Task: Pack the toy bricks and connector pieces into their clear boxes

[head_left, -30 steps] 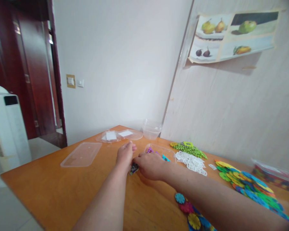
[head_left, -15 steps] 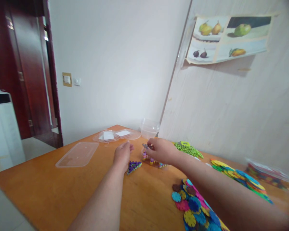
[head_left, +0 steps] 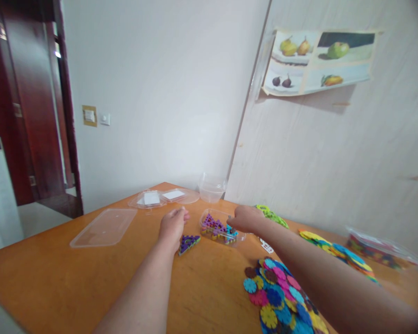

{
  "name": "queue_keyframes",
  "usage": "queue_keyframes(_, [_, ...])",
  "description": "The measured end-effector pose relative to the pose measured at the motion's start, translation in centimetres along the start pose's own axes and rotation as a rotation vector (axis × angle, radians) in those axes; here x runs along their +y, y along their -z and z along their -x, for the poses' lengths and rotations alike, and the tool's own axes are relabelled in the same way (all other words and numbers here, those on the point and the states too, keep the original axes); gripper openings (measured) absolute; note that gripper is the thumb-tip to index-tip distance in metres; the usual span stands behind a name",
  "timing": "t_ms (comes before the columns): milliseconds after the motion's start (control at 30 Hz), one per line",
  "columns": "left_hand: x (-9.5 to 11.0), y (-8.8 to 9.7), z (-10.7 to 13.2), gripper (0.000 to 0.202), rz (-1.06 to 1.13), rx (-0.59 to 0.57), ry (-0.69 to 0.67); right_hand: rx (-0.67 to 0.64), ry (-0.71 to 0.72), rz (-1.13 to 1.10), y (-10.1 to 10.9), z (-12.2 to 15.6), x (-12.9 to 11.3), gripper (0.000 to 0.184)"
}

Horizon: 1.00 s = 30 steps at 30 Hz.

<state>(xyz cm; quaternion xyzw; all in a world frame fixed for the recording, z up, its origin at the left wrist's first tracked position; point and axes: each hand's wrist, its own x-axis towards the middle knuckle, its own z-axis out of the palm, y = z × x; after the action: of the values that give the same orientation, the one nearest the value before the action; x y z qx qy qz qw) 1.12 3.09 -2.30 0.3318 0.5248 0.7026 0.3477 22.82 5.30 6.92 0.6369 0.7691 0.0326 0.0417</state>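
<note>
My left hand (head_left: 173, 225) is over the table with its fingers curled in; whatever they may hold is hidden. Just right of its wrist lies a stack of triangular purple notched pieces (head_left: 189, 243) with green edges lower down. My right hand (head_left: 245, 219) is closed at the right end of a clear plastic box (head_left: 242, 237), its fingertips by a small greyish piece too unclear to name. Inside the box stand purple triangular pieces (head_left: 212, 225) and, nearer the right hand, blue ones (head_left: 231, 233).
Colourful notched discs (head_left: 282, 297) are piled at front right. Green pieces (head_left: 273, 215), larger discs (head_left: 337, 250) and a filled clear container (head_left: 379, 248) line the wall. A clear tub (head_left: 212, 188), round lids (head_left: 148, 199) and a rectangular lid (head_left: 104, 227) lie farther back and left.
My right hand has moved right, from above the box's left part to its right end, uncovering the purple pieces. My left hand stays beside the purple stack. The view has shifted slightly right.
</note>
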Motion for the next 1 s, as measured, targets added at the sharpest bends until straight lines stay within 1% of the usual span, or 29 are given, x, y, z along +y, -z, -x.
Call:
queue_keyframes(167, [0.2, 0.0, 0.2, 0.023, -0.016, 0.006, 0.002, -0.016, 0.012, 0.018, -0.5, -0.4, 0.2, 0.051])
queue_keyframes(333, [0.2, 0.0, 0.2, 0.023, 0.008, 0.007, 0.002, -0.014, 0.031, 0.017, -0.6, -0.2, 0.6, 0.043])
queue_keyframes(433, [0.0, 0.0, 0.0, 0.025, 0.008, 0.006, 0.000, 0.021, 0.061, -0.001, -0.2, 0.4, 0.3, 0.036])
queue_keyframes(500, [-0.1, 0.0, -0.1, 0.026, 0.003, 0.001, -0.003, 0.060, 0.104, -0.021, 0.1, 1.0, -0.4, 0.033])
queue_keyframes(533, [-0.1, -0.1, -0.1, 0.027, 0.002, 0.001, -0.004, 0.078, 0.138, -0.036, 0.1, 1.4, -0.9, 0.031])
queue_keyframes(600, [-0.2, -0.1, -0.2, 0.028, 0.003, 0.004, -0.008, 0.113, 0.259, -0.093, 0.1, 2.3, -2.2, 0.029])
queue_keyframes(667, [-0.2, -0.1, -0.2, 0.029, 0.003, 0.015, -0.020, 0.160, 0.462, -0.169, -0.3, 3.2, -3.7, 0.026])
queue_keyframes(733, [-0.2, -0.1, -0.3, 0.030, -0.004, 0.032, -0.030, 0.211, 0.626, -0.156, -0.9, 4.0, -5.4, 0.025])
queue_keyframes(767, [-0.2, -0.1, -0.3, 0.030, -0.010, 0.040, -0.032, 0.214, 0.685, -0.121, -1.2, 4.2, -6.1, 0.026])
queue_keyframes(867, [-0.3, -0.1, -0.5, 0.031, -0.021, 0.054, -0.033, 0.178, 0.783, -0.004, -2.1, 4.5, -8.2, 0.030])
queue_keyframes(1000, [-0.6, -0.1, -0.8, 0.032, -0.025, 0.043, -0.026, 0.141, 0.795, 0.102, -2.6, 4.0, -9.7, 0.033])
